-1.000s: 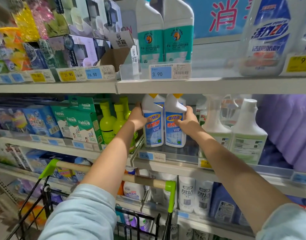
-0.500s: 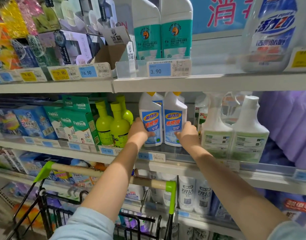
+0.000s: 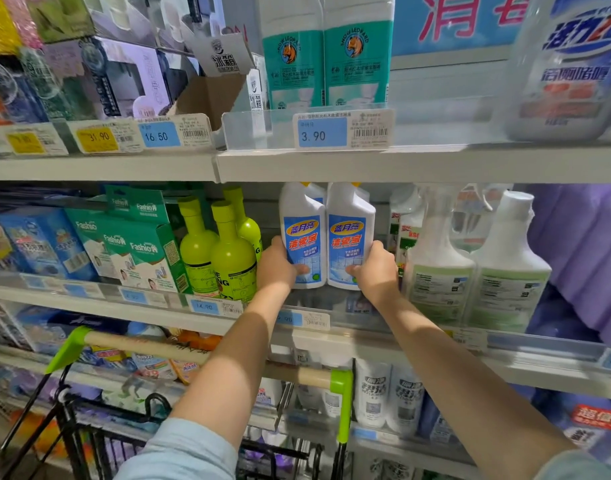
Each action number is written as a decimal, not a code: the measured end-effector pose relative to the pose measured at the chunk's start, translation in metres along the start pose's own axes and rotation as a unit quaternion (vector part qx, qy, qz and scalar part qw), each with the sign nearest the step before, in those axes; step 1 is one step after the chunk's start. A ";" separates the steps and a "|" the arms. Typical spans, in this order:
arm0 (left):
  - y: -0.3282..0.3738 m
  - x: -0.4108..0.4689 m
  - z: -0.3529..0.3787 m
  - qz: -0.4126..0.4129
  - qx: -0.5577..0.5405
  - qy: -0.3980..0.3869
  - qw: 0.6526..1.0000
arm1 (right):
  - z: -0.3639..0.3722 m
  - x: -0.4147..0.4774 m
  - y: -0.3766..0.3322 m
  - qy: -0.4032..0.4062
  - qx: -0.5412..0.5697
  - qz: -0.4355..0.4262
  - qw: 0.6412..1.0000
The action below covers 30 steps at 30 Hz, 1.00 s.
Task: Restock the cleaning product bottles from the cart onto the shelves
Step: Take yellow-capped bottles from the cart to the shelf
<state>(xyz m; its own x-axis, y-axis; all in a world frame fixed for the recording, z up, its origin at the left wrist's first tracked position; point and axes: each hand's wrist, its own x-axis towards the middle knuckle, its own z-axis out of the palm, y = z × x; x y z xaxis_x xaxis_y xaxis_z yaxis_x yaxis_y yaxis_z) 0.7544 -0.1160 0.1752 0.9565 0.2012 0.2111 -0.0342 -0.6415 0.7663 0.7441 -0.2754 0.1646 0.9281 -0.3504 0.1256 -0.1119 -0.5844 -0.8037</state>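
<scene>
Two white cleaner bottles with blue labels and yellow caps stand side by side on the middle shelf (image 3: 331, 336). My left hand (image 3: 280, 268) grips the left bottle (image 3: 302, 233) near its base, thumb across the front. My right hand (image 3: 375, 271) grips the right bottle (image 3: 349, 233) the same way. Both bottles are upright and touch each other. More of the same bottles show behind them. The cart (image 3: 200, 355), with a wooden bar and green ends, sits below my arms; its contents are mostly hidden.
Yellow-green bottles (image 3: 231, 258) stand just left of my left hand, white spray bottles (image 3: 439, 268) just right of my right hand. The upper shelf edge (image 3: 366, 164) hangs close above the bottle caps. Green boxes (image 3: 138, 247) fill the left; white bottles (image 3: 373, 393) fill the lower shelf.
Both hands have slid down from the bottles' upper sides to near their bases. The two bottles now stand closer to the shelf's front edge.
</scene>
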 end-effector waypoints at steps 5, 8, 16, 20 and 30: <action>-0.005 0.006 0.002 0.019 -0.023 -0.001 1.000 | 0.004 0.004 -0.001 0.006 0.005 0.005 1.000; -0.006 0.009 0.003 0.027 -0.041 -0.010 0.999 | 0.005 0.005 0.000 0.004 0.010 0.002 1.000; -0.011 0.017 0.010 0.033 -0.047 -0.017 0.998 | 0.006 0.004 0.003 -0.002 0.009 -0.006 1.000; -0.010 0.019 0.010 0.042 -0.030 -0.013 0.999 | 0.004 0.005 0.001 -0.006 0.012 -0.007 1.000; -0.005 0.008 0.005 -0.014 0.001 -0.047 0.999 | -0.003 -0.005 -0.001 -0.039 -0.010 0.009 0.999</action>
<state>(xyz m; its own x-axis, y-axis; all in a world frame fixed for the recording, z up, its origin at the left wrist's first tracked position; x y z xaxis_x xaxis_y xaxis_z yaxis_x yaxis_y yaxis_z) 0.7640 -0.1155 0.1702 0.9800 0.1485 0.1323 -0.0071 -0.6388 0.7693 0.7388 -0.2749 0.1667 0.9504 -0.3040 0.0655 -0.1351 -0.5933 -0.7936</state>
